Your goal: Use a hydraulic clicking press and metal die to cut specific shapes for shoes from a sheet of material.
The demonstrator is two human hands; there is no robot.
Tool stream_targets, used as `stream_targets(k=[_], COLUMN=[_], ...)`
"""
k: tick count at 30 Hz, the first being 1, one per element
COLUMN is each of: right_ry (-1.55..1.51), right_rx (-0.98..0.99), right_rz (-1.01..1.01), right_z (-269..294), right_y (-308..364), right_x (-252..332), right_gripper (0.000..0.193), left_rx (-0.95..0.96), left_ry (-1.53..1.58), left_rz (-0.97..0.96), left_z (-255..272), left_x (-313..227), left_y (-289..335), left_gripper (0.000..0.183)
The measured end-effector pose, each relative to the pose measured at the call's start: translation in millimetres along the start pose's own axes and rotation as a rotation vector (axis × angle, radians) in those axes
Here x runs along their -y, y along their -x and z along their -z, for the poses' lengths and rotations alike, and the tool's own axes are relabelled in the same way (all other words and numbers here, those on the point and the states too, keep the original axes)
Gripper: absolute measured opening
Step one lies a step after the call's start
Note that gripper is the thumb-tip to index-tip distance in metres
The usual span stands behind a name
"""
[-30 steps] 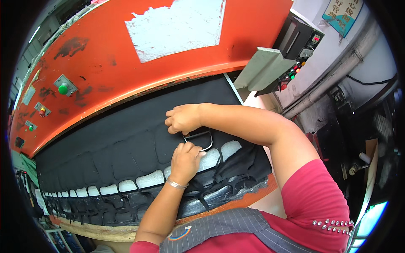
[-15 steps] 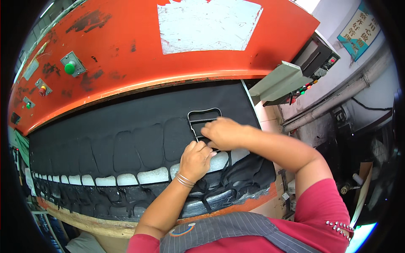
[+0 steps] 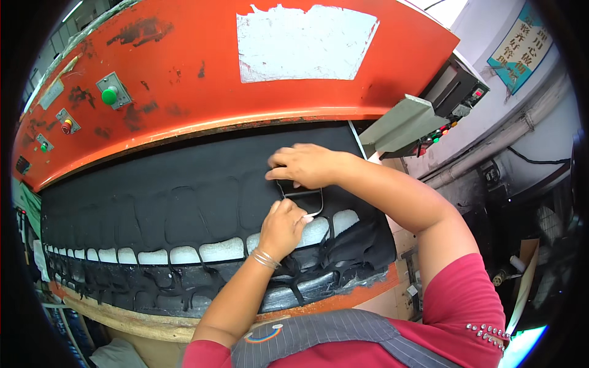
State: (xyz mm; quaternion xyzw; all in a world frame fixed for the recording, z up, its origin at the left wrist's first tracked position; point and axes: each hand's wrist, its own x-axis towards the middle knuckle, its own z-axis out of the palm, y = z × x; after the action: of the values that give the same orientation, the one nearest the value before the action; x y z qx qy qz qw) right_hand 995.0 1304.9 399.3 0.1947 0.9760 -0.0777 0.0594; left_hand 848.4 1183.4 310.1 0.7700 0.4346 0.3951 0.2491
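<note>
One left hand (image 3: pixel 283 228), its grip closed on the near end of the metal frame (image 3: pixel 307 194), seemingly steadies it upon black fabric (image 3: pixel 147 184) toward the bed's (image 3: pixel 368 293) right edge. Right hand (image 3: pixel 305 167) arches over the far end, perhaps guiding; whether its grip is closed cannot be confirmed.

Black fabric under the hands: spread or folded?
Mostly spread: the black fabric lies broad and fairly flat beyond the row of pale openings, but bunches into creases at the near right.
</note>
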Motion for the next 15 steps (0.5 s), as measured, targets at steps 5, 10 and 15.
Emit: stream_targets(k=[5,10,15], right_ry=[0.064,0.216,-0.323], right_rx=[-0.281,-0.658,-0.289], right_rz=[0.384,0.193,-0.885], right_z=[-36.1,-17.0,-23.3], right_y=[-21.9,14.1,98.7], right_x=[-42.8,-49.6,-31.2], right_gripper=[0.017,0.007,0.031], left_rx=[-0.355,-0.174,0.044], left_ry=[0.006,0.113,-0.39], left_rz=[-0.1,0.321,0.052], left_z=[-9.3,-5.6,-2.2], left_x=[-5.9,-12.9,-28.8], left_y=[-17.6,0.3,-2.3], left_gripper=[0.024,0.066,0.053])
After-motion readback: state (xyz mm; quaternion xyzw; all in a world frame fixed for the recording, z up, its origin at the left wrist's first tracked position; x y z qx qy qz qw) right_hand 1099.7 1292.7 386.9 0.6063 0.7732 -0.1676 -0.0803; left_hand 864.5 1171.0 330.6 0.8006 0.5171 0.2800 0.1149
